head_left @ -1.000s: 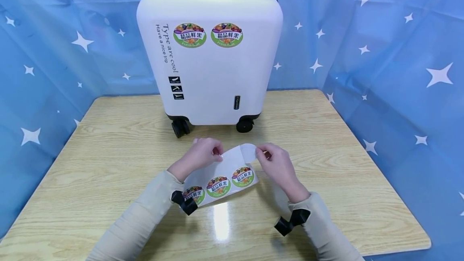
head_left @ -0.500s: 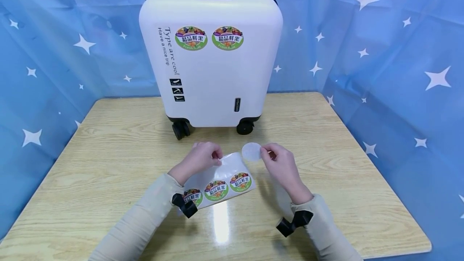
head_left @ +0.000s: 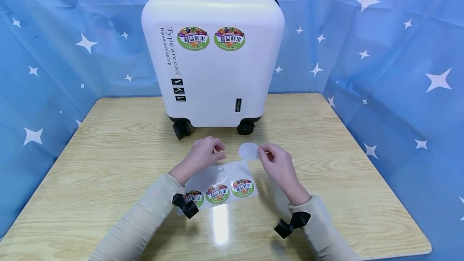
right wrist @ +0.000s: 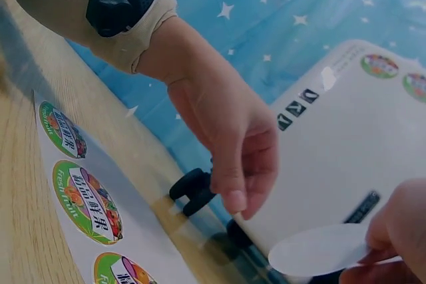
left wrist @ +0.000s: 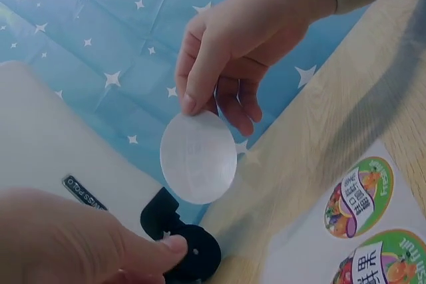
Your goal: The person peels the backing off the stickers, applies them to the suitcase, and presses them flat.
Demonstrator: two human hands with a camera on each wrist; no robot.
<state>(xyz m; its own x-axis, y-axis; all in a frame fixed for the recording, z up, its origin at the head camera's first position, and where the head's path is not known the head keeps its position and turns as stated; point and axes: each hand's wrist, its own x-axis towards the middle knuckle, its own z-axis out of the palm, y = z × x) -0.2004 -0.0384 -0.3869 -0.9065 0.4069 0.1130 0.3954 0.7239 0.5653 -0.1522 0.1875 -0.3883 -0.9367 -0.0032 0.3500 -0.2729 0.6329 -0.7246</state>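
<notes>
Between thumb and fingertips my right hand [head_left: 278,164] pinches a round sticker [head_left: 248,152] by its right edge. The sticker is held up off the table, its white back showing in the left wrist view. My left hand [head_left: 200,157] hovers to the left with loosely curled fingers; the right wrist view shows nothing between them. Below it on the table lies a white sticker sheet [head_left: 232,169] with three round fruit stickers along its near edge, one partly hidden by the left wrist camera. A white suitcase [head_left: 217,79] stands behind, two matching oval-looking stickers [head_left: 229,39] on its front.
The suitcase stands upright on black wheels [head_left: 246,127] at the back of the wooden table [head_left: 348,196]. Blue cloth with white stars [head_left: 398,51] hangs behind and at both sides. Black cameras [head_left: 291,224] are strapped to both wrists.
The round sticker has come away from the sheet in my right hand. My left hand has let go of the sheet, which now lies lower on the table.
</notes>
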